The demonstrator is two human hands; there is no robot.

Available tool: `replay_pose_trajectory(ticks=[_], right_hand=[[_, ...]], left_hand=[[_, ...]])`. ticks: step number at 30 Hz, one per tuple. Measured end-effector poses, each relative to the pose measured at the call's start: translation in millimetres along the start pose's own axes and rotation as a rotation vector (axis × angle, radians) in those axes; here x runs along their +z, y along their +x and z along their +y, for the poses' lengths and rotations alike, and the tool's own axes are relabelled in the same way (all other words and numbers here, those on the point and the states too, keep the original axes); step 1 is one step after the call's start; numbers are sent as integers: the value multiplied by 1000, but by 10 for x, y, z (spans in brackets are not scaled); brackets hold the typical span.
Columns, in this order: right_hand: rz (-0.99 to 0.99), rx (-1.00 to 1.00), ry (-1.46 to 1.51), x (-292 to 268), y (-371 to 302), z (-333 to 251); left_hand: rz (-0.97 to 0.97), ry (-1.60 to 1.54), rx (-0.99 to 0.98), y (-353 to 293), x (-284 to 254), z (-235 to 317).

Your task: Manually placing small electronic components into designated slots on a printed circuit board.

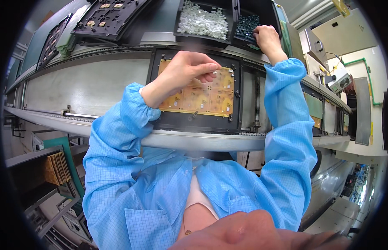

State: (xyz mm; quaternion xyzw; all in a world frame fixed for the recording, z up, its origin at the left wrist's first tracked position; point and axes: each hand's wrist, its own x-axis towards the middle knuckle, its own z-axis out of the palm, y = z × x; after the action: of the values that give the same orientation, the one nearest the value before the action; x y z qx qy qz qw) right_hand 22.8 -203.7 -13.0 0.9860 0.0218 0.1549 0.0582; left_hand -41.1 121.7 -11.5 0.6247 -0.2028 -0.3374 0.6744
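My left hand [187,71] hovers over a yellow-amber circuit board panel [196,102], its thumb and forefinger pinched together. A small whitish part [214,72] shows at those fingertips. Set in a black carrier frame [173,121], the panel is divided into several sections with dark posts around its edge. My right hand [269,41] reaches into a black bin of small dark blue-green parts [247,26]. Its fingers are bent together at the heap, and whatever is between the tips is hidden.
Beside the dark parts stands a black bin of small white translucent pieces [202,21]. Black fixture trays [104,18] lean at the back left. The carrier rests on a conveyor with a metal front rail [202,141]. A rack holding brown boards [57,168] stands at the lower left.
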Motion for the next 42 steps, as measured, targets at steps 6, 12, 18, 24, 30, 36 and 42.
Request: replay_pose_trajectory(ticks=[6,12,18,24,30,36,42], right_hand=[[-100,42,-54,112,150,28],[76,30,123,37,98,21],[270,-41,304,73,8,119],[186,156,887,-212,-583,-124],[24,304,1570,-392,-1493,-444],[-5,382,1819,-227,-1785,-404],[-24,415,1929,-196,-1805,-418]], left_hand=[[-57,0,10,10,-13,-5],[-29,157,31,47,12,-66],[-62,330,35,113,157,-20],[-37,670,204,169,499,-117],[-102,946,303,269,615,-223],[-111,1111,399,337,650,-299],[-79,1195,367,352,690,-322]])
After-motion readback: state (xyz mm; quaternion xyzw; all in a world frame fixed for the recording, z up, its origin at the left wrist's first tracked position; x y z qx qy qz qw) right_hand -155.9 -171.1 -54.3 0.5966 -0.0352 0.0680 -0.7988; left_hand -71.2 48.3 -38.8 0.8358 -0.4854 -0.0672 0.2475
